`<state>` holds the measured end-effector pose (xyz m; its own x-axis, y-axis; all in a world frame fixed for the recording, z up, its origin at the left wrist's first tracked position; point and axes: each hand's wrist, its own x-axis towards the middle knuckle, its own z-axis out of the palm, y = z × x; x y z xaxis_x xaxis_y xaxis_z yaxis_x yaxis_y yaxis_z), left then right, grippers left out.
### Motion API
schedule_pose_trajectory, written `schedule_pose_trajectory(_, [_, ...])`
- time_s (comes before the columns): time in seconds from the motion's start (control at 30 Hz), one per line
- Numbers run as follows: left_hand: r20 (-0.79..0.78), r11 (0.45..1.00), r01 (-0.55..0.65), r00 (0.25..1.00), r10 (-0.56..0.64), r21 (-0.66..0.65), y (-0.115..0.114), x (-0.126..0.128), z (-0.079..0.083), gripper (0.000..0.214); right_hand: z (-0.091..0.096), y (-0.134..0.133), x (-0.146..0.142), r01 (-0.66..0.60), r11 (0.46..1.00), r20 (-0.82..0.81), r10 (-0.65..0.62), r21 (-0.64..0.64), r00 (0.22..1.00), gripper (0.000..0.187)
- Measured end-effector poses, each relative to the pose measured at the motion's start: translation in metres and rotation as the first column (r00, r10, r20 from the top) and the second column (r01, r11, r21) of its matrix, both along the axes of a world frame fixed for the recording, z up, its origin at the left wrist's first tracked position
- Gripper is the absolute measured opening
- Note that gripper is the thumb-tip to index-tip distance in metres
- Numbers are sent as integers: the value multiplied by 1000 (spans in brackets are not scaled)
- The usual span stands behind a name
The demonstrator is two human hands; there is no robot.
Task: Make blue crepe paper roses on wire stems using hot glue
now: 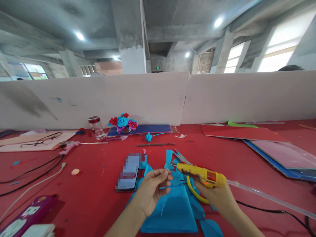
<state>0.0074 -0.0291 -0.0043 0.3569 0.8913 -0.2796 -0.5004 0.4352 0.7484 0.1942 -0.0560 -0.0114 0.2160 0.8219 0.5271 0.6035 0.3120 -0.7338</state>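
My left hand (154, 186) is closed in a pinch on a thin pale wire (163, 205), with a strip of blue paper (169, 157) at its upper end. In my right hand (218, 196) is a yellow hot glue gun (201, 173), its nozzle close to the blue strip. A long clear glue stick (266, 199) sticks out of the gun's rear. Beneath both hands lie a blue paper sheet (170, 215) and several cut blue petals (211, 227). Scissors (182, 156) with a yellow handle are partly hidden under the gun.
A phone (129, 172) lies left of the blue paper. Farther back are a paper-flower arrangement (123, 122), a glass jar (97, 127), a blue flower (148, 137) and a stick (156, 144). A pink glue gun (70, 147) and purple power strip (31, 214) lie left; coloured sheets (283, 154) right.
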Motion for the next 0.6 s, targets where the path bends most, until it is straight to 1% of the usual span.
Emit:
schedule_pose_trajectory(0.07, [17,1000,4,1000,-4,-3,1,0,0,22,2,-1,-1,-58,998,-73,55,-32,996,15])
schedule_pose_trajectory(0.1, [27,1000,7,1000,-7,-5,1,0,0,22,3,-2,-1,-64,997,-103,60,-40,993,14])
schedule_pose_trajectory(0.17, [48,1000,12,999,-11,-16,1,-1,0,21,4,-2,-1,-40,998,-135,33,-52,990,14])
schedule_pose_trajectory(0.27, [78,999,21,997,-17,-44,2,-2,1,22,4,-2,1,-5,998,-131,-3,-66,991,15])
schedule_pose_trajectory(0.37, [98,998,26,995,-21,-55,1,-3,1,22,4,-1,2,9,998,-157,-18,-61,987,15])
schedule_pose_trajectory(0.6, [43,1000,9,999,-8,-24,0,-1,-1,22,0,-5,2,5,999,-218,-12,-33,976,12])
